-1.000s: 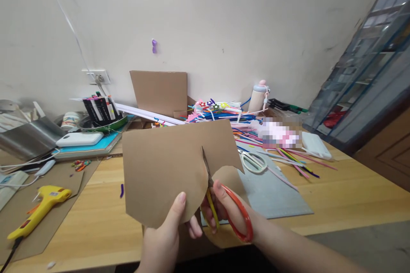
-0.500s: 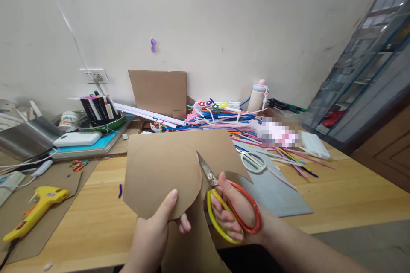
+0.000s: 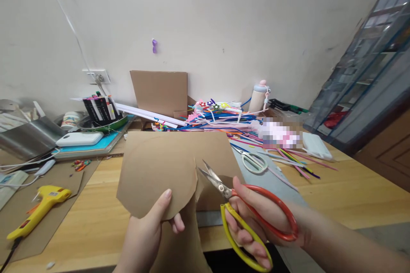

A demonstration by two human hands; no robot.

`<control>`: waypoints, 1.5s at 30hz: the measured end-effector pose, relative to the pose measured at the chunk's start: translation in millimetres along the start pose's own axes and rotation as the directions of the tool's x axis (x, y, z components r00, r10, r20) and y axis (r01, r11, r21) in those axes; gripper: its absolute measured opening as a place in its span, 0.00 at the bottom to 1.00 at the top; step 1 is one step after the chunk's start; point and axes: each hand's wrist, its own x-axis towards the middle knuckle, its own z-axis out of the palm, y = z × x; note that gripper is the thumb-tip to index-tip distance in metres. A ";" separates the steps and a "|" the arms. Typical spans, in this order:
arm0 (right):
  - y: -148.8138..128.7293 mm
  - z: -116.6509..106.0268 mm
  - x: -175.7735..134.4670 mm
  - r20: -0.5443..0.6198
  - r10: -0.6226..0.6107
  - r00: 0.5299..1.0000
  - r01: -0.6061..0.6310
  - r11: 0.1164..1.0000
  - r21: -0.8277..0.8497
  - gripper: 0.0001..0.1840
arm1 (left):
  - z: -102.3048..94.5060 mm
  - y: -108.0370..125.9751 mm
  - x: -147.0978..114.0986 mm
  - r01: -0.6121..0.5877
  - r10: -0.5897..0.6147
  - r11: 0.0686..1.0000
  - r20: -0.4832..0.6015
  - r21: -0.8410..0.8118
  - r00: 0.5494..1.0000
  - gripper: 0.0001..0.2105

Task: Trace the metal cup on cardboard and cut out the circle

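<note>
My left hand [image 3: 153, 217] grips a sheet of brown cardboard [image 3: 156, 170] by its lower edge, thumb on top and fingers underneath. A rounded outline has been cut along the sheet's lower right side, and a cut strip [image 3: 181, 241] hangs down beneath it. In my right hand [image 3: 253, 217] are scissors [image 3: 221, 188] with one red and one yellow handle loop. Their blades are parted and point up and left, just right of the cut edge, apart from it.
At left lie a yellow glue gun [image 3: 40, 209] and a holder of markers [image 3: 101, 108]. Behind the cardboard spreads a pile of pipe cleaners [image 3: 221, 119]. White-handled scissors [image 3: 254, 162] rest on a grey mat [image 3: 282, 187]. A bottle [image 3: 259, 97] stands near the wall.
My right hand has drawn the scissors back, right and down, out of the cut, and the handles have spread wider. The cardboard has shifted slightly left with my left hand.
</note>
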 end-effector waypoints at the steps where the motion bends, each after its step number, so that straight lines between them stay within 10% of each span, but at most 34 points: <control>1: -0.6 -1.6 -2.1 -0.015 -0.035 0.999 0.034 0.999 -0.031 0.41 | 0.5 0.2 -0.1 -0.003 0.003 1.000 0.000 -0.030 1.000 0.23; 8: 1.4 -13.9 8.9 -0.189 -0.188 0.964 0.138 0.958 -0.250 0.39 | 2.6 0.1 3.7 0.161 -0.184 0.853 0.002 -0.496 0.983 0.14; 13: 18.8 -21.0 37.8 -0.427 -0.384 0.819 0.137 0.853 -0.504 0.34 | 10.2 1.8 8.0 0.294 -0.352 0.734 0.027 -0.613 0.936 0.16; 15: 20.9 -21.8 41.9 -0.433 -0.376 0.819 0.129 0.856 -0.500 0.33 | 11.9 -0.3 10.1 0.283 -0.360 0.732 0.000 -0.619 0.933 0.16; 19: 11.0 -16.3 31.2 -0.187 -0.119 0.975 0.083 0.978 -0.190 0.41 | 11.4 -7.9 13.7 0.186 -0.247 0.799 -0.031 -0.572 0.968 0.18; 23: -1.6 -9.0 18.7 -0.026 -0.030 0.999 0.029 0.999 -0.038 0.44 | 11.9 -13.1 12.8 0.078 -0.123 0.859 -0.055 -0.505 0.991 0.15; 39: -10.7 -3.2 40.1 -0.326 -0.234 0.916 0.189 0.968 -0.165 0.40 | 27.7 -6.3 -8.1 0.186 -0.149 0.926 0.135 -0.329 0.980 0.18; 45: -2.4 -5.1 49.3 -0.421 -0.409 0.810 0.316 0.908 -0.276 0.35 | 26.0 -4.3 -5.3 0.173 -0.142 0.928 0.116 -0.331 0.983 0.17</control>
